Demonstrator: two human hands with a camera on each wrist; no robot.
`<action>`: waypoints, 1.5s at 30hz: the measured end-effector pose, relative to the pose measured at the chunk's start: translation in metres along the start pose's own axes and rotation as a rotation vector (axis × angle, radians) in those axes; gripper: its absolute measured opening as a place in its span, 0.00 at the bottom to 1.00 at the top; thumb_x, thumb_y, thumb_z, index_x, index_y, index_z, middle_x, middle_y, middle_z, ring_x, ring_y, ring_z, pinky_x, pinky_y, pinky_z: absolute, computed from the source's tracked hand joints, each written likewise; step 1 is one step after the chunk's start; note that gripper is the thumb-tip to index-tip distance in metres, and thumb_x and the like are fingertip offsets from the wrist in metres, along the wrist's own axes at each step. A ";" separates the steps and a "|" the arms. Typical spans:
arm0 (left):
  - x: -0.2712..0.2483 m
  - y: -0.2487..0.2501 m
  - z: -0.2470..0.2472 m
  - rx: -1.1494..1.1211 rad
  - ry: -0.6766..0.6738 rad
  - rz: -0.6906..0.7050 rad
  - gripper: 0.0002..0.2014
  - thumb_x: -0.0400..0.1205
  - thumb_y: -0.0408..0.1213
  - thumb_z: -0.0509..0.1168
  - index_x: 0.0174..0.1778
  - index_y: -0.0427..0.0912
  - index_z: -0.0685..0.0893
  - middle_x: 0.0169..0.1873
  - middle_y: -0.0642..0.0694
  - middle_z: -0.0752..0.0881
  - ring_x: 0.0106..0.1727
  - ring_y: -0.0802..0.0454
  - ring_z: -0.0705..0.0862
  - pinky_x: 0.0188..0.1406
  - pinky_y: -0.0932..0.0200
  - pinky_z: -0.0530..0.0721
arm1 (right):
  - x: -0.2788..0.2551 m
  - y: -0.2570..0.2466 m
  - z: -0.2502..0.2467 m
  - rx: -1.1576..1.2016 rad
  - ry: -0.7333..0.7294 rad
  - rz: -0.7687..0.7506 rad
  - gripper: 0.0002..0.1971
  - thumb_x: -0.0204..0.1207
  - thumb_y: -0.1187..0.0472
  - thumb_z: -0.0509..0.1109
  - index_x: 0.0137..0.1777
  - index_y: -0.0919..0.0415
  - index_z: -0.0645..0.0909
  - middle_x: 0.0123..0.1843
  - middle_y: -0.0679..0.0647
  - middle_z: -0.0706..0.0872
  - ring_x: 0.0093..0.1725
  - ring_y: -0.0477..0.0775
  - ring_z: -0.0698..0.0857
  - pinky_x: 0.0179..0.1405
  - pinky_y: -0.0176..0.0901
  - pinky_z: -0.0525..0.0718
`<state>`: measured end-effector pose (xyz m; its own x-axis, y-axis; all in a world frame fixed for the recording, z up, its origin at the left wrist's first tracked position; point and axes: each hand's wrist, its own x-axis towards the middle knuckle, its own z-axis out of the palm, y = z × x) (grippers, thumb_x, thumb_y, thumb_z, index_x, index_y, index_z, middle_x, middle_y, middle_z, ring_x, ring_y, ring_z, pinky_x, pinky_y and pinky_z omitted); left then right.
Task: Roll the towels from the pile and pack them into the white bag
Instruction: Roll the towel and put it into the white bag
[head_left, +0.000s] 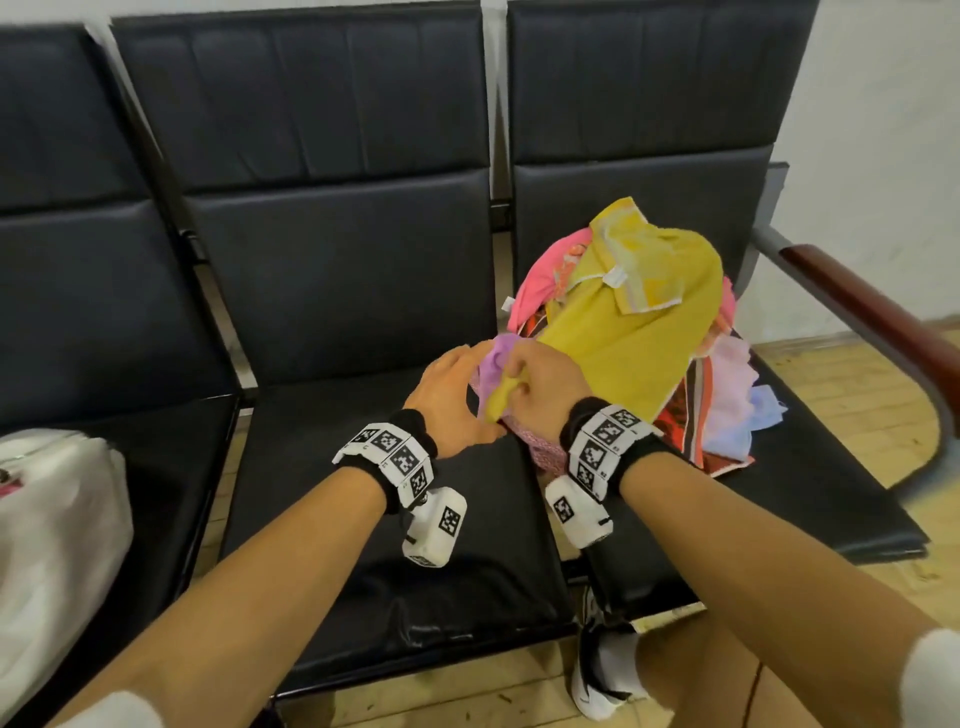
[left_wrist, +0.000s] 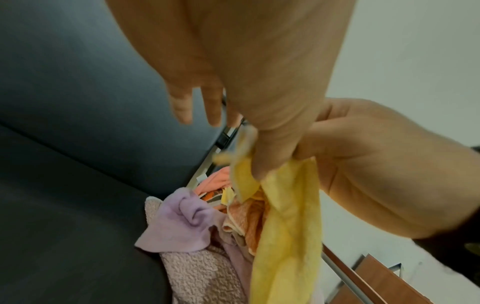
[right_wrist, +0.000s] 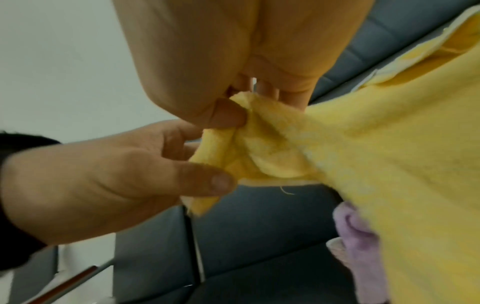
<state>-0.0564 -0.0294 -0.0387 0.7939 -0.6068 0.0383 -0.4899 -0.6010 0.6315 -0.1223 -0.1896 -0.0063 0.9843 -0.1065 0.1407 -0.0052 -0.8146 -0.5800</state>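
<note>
Both forearms reach forward over the black seat (head_left: 363, 322), wrists close together. The right hand (head_left: 545, 384) pinches a corner of the yellow towel (head_left: 639, 332); the left hand (head_left: 449, 395) pinches it just beside, other fingers spread. The towel drapes over the towel pile (head_left: 727, 410). The white bag (head_left: 57, 525) lies well left of the pile.

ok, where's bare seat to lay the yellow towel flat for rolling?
The middle seat is bare black cushion, bordered by the towel pile on its right and the white bag on the left seat. The right seat is crowded. Both the left hand and right hand pinch the yellow towel.
</note>
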 end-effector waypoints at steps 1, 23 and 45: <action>-0.004 0.000 -0.006 -0.008 0.002 0.037 0.45 0.70 0.44 0.81 0.82 0.51 0.67 0.79 0.44 0.71 0.81 0.48 0.65 0.80 0.51 0.65 | 0.000 -0.012 0.002 0.025 -0.003 -0.044 0.06 0.71 0.69 0.65 0.44 0.57 0.76 0.44 0.50 0.80 0.42 0.53 0.77 0.46 0.47 0.79; -0.132 -0.043 -0.168 -0.252 0.639 -0.055 0.14 0.90 0.41 0.55 0.45 0.33 0.75 0.36 0.35 0.78 0.35 0.51 0.75 0.35 0.47 0.75 | 0.009 -0.160 0.068 -0.118 -0.118 -0.244 0.10 0.74 0.58 0.68 0.48 0.49 0.68 0.51 0.47 0.72 0.48 0.55 0.79 0.37 0.46 0.73; -0.159 -0.103 -0.195 -0.289 0.790 -0.301 0.05 0.80 0.31 0.66 0.43 0.45 0.77 0.30 0.50 0.78 0.30 0.54 0.77 0.34 0.56 0.76 | 0.018 -0.146 0.055 0.230 0.002 -0.197 0.08 0.86 0.52 0.62 0.48 0.51 0.80 0.41 0.49 0.85 0.44 0.52 0.83 0.44 0.46 0.78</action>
<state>-0.0616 0.2304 0.0408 0.9430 0.1552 0.2943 -0.1953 -0.4580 0.8673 -0.0938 -0.0409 0.0371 0.9621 0.0393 0.2699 0.2260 -0.6688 -0.7082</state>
